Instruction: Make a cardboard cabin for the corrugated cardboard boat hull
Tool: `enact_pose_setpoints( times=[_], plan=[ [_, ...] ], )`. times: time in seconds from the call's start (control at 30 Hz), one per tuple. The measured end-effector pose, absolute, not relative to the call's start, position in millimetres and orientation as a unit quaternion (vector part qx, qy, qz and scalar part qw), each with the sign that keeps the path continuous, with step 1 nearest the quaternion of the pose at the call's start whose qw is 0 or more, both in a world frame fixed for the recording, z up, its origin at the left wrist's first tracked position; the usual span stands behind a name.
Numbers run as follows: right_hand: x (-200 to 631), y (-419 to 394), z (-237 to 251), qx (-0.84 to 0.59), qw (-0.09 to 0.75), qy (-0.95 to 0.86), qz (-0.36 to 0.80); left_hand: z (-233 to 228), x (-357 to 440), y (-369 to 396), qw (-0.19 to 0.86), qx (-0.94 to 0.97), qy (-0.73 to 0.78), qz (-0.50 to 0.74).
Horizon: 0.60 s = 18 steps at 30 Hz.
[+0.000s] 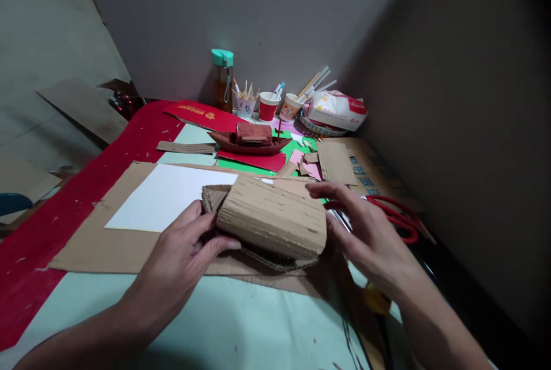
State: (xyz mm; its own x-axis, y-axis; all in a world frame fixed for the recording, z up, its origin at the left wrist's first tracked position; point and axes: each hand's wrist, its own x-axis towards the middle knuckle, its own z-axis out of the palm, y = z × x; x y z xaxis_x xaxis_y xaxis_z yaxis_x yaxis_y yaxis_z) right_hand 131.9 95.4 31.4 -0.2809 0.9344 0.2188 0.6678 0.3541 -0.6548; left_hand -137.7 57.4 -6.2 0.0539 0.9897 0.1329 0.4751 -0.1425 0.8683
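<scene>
A cardboard model boat (228, 264) with a curved cardboard canopy (271, 218) sits tilted in front of me. My left hand (185, 249) is closed on its left end, the thumb along the near side below the canopy. At the right end, my right hand (365, 232) has its thumb against the canopy's edge and its fingers curled around the far side. Part of the hull is hidden beneath the canopy and behind my hands. Beyond it stands a finished-looking reddish-brown model boat (253, 141) with a similar canopy and a small mast.
Under the model lie a cardboard sheet (99, 249) and white paper (167, 198). Cardboard scraps (336, 163) and a coiled red cord (407, 218) are on the right. Along the back stand a bottle (222, 80), several paper cups (270, 107) and a tissue pack (338, 109).
</scene>
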Motion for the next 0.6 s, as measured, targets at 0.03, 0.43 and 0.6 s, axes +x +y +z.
enact_pose_setpoints(
  times=[0.03, 0.43, 0.6],
  plan=[
    [137, 92, 33, -0.529, 0.313, -0.757, 0.223, -6, -138, 57, 0.321, 0.651, 0.567, 0.390],
    [125, 63, 28, -0.401, 0.322, -0.814, 0.271, 3, -137, 61, 0.284, 0.668, 0.580, 0.370],
    [121, 62, 22, -0.394, 0.319, -0.830, 0.232, 4, -137, 59, 0.277, 0.674, 0.581, 0.362]
  ],
)
